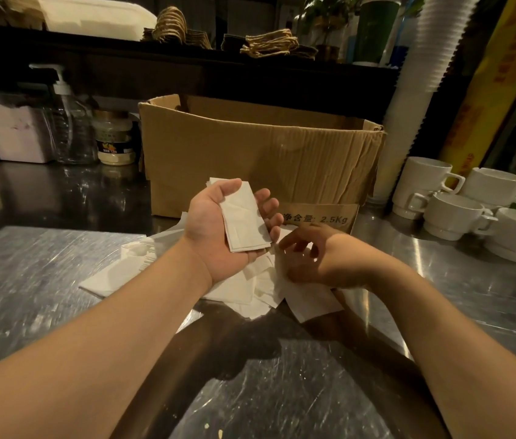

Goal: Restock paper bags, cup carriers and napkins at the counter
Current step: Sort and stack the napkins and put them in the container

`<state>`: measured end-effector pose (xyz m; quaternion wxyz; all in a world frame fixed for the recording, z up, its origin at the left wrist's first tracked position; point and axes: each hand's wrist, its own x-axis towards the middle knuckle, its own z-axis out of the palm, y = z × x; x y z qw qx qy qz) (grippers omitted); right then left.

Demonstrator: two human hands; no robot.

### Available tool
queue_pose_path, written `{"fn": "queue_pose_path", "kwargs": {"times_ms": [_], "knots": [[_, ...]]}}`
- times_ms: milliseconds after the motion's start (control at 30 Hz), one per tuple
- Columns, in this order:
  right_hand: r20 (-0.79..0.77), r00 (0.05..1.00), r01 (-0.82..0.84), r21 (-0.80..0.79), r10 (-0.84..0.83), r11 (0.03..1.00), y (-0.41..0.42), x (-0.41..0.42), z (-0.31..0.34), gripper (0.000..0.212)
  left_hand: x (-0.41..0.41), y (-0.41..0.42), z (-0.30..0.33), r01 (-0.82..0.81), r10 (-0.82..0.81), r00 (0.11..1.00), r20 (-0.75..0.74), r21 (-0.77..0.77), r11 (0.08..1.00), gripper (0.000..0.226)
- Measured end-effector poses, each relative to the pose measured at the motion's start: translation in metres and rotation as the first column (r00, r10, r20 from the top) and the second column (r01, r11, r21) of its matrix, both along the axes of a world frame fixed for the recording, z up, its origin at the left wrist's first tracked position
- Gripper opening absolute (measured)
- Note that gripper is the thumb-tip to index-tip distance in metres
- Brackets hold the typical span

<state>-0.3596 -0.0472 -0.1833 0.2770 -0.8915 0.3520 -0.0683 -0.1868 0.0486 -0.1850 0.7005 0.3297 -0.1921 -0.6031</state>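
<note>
Cupping folded napkins (244, 217), left hand (218, 229); right hand (320, 261) loosely curled over loose napkins (250, 286).

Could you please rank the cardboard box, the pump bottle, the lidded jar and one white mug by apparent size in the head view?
1. cardboard box, clearly largest
2. pump bottle
3. white mug and lidded jar: these look similar, so unranked.
</note>
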Motion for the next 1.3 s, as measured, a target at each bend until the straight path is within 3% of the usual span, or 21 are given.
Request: {"fn": "queue_pose_path", "kwargs": {"times_ms": [133,300,467,633,800,967,1200,1300], "knots": [[-0.031,0.999,0.017,-0.025,-0.018,1.000,-0.002,0.000,-0.002,0.027,0.002,0.000,0.001,0.000,0.000,1.000,0.002,-0.006,1.000,0.046],[0.059,0.998,0.018,-0.069,-0.014,0.997,-0.003,-0.002,0.001,0.014,0.005,0.000,0.003,-0.006,0.006,1.000,0.005,-0.017,1.000,0.045],[0.266,0.964,-0.012,0.141,-0.026,0.990,-0.010,-0.006,0.003,0.004,0.004,0.000,0.003,-0.018,0.018,1.000,0.019,0.000,1.000,0.045],[0.507,0.862,-0.197,0.306,0.016,0.931,-0.008,-0.012,0.009,0.008,0.001,0.003,0.007,0.009,-0.012,0.994,0.106,0.031,0.999,0.039],[0.664,0.745,-0.234,0.352,-0.065,0.906,-0.005,-0.012,0.011,0.008,-0.004,0.003,0.004,0.180,-0.231,0.919,0.319,0.181,0.967,0.051],[0.680,0.722,-0.141,0.325,-0.128,0.935,0.004,-0.003,0.006,0.006,-0.010,0.003,-0.002,0.346,-0.389,0.850,0.355,0.181,0.921,0.058],[0.664,0.727,-0.060,0.316,-0.176,0.947,0.012,0.006,0.000,0.008,-0.010,0.001,-0.005,0.442,-0.468,0.823,0.322,0.156,0.884,0.077],[0.693,0.699,-0.056,0.302,-0.178,0.952,0.014,0.008,-0.002,0.006,-0.011,0.003,-0.004,0.465,-0.481,0.820,0.311,0.130,0.876,0.071]]}}
